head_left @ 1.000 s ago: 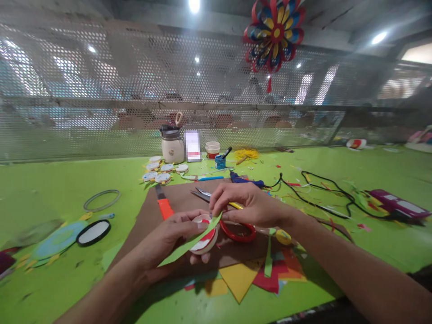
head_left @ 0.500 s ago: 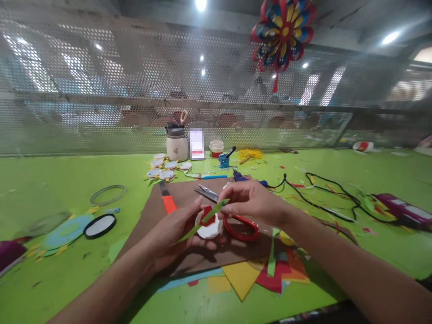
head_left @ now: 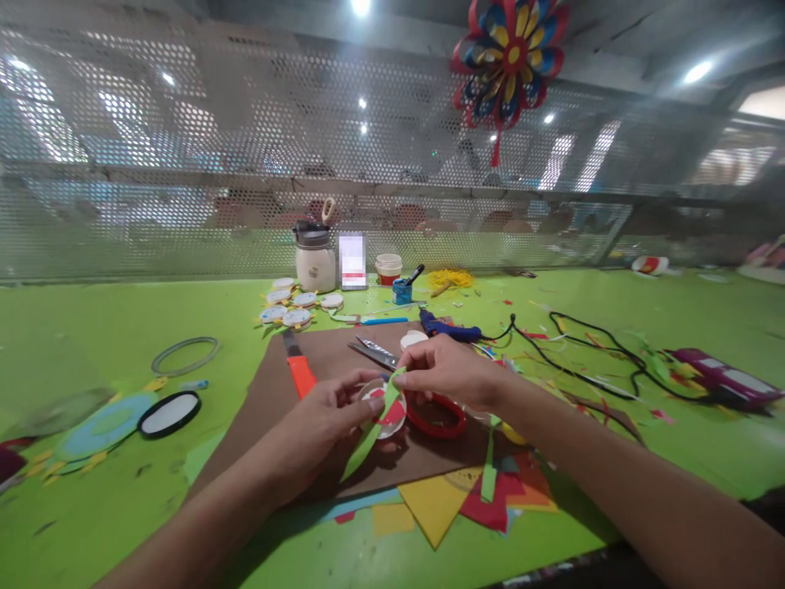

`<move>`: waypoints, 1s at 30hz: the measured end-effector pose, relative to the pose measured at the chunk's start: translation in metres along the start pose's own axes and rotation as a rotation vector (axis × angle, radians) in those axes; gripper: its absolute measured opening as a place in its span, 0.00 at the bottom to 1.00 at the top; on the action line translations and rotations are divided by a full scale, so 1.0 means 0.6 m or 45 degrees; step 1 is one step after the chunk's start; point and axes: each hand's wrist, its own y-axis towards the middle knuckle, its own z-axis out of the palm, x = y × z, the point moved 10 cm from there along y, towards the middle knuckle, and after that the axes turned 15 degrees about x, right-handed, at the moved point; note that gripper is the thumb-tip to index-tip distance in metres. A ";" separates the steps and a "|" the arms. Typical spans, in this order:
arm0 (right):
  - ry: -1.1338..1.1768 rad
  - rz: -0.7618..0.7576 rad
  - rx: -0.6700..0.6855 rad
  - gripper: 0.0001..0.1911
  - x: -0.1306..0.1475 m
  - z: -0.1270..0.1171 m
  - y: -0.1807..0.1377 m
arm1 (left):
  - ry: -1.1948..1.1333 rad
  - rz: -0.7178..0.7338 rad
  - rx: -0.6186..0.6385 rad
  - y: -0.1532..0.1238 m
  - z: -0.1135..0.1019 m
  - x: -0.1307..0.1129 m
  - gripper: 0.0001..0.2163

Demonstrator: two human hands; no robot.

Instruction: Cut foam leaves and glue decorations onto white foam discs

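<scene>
My left hand (head_left: 331, 421) is closed on a small white disc (head_left: 400, 419) with a red patch on its face, holding it above a brown board (head_left: 245, 433). Between the thumb and fingers of my right hand (head_left: 450, 372) is the upper end of a light-green strip (head_left: 363, 450). The strip slants across the disc, under or beside my left thumb, and its lower end hangs free. Red-handled scissors (head_left: 450, 421) lie on the board just behind and right of the disc, partly hidden by my right hand. An orange-handled knife (head_left: 300, 375) lies left of them.
A blue glue gun (head_left: 454, 330) rests behind my right hand, its black cord running right. Further back stand a cream jug (head_left: 316, 266), a phone (head_left: 352, 262) and a blue jar (head_left: 402, 292). Coloured felt-like scraps (head_left: 432, 507) lie in front; a black-rimmed disc (head_left: 170, 413) lies left.
The disc has turned so its red-patched face shows more, and my left thumb now presses over it. The green strip hangs more steeply. My right hand has shifted slightly left.
</scene>
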 end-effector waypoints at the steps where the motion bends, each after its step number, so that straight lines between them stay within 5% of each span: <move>1: -0.037 0.007 -0.019 0.07 0.001 -0.001 0.000 | -0.002 0.010 -0.022 0.000 -0.002 0.001 0.13; 19: -0.143 0.045 -0.093 0.06 0.010 0.003 -0.002 | 0.125 0.005 0.004 0.006 -0.015 0.004 0.08; 30: 0.033 0.002 -0.159 0.08 0.003 -0.001 0.000 | 0.091 0.015 -0.160 -0.001 -0.035 0.000 0.12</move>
